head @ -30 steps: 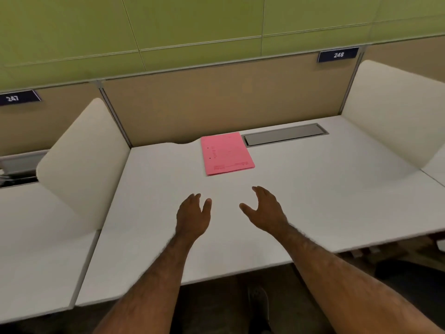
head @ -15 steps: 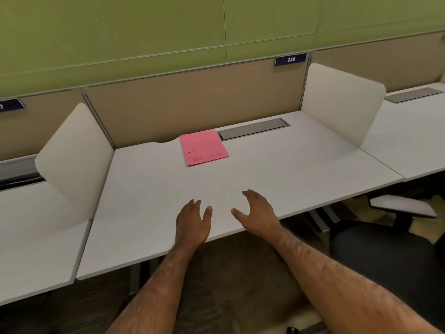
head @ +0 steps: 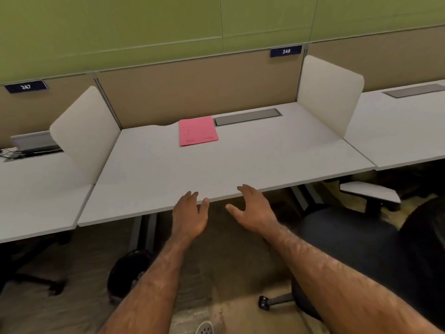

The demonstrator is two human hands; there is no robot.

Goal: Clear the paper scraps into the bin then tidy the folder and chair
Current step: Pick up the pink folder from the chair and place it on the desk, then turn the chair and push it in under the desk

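Hands first: the left hand [head: 190,214] and right hand [head: 256,208] hover spread and empty at the desk [head: 265,155] edge. No paper scraps show on it; the pink folder [head: 197,131] lies flat near the back panel, and the bin [head: 127,273] sits under the desk. The chair [head: 356,242] stands out to the right, so stepping back blind could catch its wheeled base, I'd guess.

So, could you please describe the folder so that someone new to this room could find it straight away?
Find the white desk under the sign reading 248, between two white side dividers. The folder lies flat at the back of that desk, just left of the grey cable tray lid. It is bright pink, the only coloured thing on the surface.
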